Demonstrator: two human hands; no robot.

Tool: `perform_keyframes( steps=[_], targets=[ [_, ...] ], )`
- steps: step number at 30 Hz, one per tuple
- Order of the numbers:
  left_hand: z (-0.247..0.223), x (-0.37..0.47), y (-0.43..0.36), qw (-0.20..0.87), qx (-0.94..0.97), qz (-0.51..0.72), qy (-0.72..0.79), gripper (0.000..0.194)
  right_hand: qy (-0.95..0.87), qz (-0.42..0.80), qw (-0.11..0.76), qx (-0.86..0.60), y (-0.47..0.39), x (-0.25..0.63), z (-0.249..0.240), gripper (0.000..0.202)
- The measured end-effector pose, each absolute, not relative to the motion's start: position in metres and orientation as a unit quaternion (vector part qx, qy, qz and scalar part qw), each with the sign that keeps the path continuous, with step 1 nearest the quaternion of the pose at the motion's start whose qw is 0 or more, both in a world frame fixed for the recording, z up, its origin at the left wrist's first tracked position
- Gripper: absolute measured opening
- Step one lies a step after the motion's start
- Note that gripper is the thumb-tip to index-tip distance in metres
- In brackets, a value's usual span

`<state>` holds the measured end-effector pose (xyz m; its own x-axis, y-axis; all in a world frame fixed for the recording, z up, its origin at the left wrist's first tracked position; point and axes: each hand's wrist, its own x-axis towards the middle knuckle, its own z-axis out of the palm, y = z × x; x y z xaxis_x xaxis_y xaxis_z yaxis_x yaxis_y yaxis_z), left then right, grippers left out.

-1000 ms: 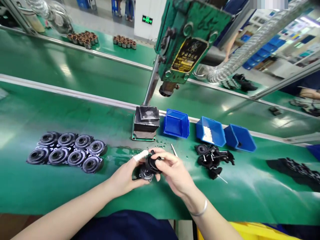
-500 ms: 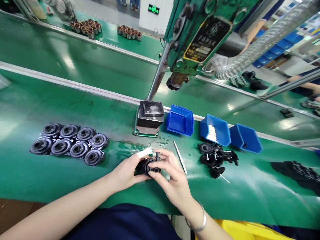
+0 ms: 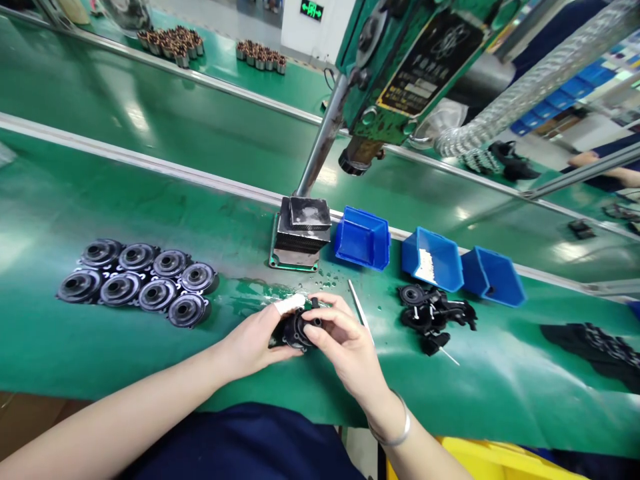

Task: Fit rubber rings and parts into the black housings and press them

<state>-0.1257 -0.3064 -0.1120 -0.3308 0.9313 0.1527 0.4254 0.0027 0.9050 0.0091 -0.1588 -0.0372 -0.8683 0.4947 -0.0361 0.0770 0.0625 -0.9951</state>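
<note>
Between both hands, low over the front of the green bench, is a round black plastic pump housing [image 3: 296, 331] with short pipe stubs. My left hand [image 3: 257, 340] grips it from the left, with white tape around one finger. From the right, my right hand [image 3: 345, 337] holds it by the stub side, thumb and fingers pressed on it. The fingers hide part of the housing. A slim white stick [image 3: 359, 303] lies just beyond my right hand. To the left, several round black parts [image 3: 159, 293] sit in two rows.
A green press [image 3: 395, 80] overhangs the bench, with its block-shaped base [image 3: 303, 233] ahead of my hands. Three blue bins, including one with small white pieces [image 3: 445, 263], stand along the rail. Loose black parts [image 3: 433, 317] lie at right; a yellow crate [image 3: 490, 460] is below.
The pump housing has turned in my hands, so more of its round face shows. My right thumb and fingers have shifted on it, and the view has moved slightly.
</note>
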Motion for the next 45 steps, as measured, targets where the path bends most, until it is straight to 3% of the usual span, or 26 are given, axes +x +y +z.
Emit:
perform_keyframes(
  steps=[4,11,18,35,40,42,45],
  targets=[
    [-0.113,-0.126,-0.308,0.255,0.528,0.480,0.652,0.074,-0.801,0.550,0.188,-0.144,-0.162,0.013,-0.036,0.017],
    [-0.111,-0.126,-0.307,0.214,0.556,0.471,0.650,0.069,-0.828,0.496,0.197,-0.174,-0.170,0.016,-0.057,0.050],
    [-0.107,-0.130,-0.306,0.210,0.579,0.487,0.619,0.044,-0.821,0.498,0.213,-0.179,-0.177,0.018,-0.068,0.045],
    [-0.106,-0.126,-0.303,0.196,0.573,0.494,0.625,0.040,-0.816,0.494,0.239,-0.183,-0.182,0.017,-0.074,0.043],
    [-0.052,-0.140,-0.306,0.145,0.586,0.498,0.622,0.044,-0.845,0.477,0.219,-0.102,-0.136,0.012,-0.020,0.061],
    [-0.018,-0.163,-0.299,0.093,0.587,0.505,0.626,0.045,-0.854,0.419,0.294,-0.089,-0.101,0.000,0.028,0.054],
    [0.021,-0.207,-0.269,0.054,0.540,0.545,0.639,0.046,-0.821,0.300,0.485,-0.029,-0.043,-0.041,0.121,0.054]
  ],
)
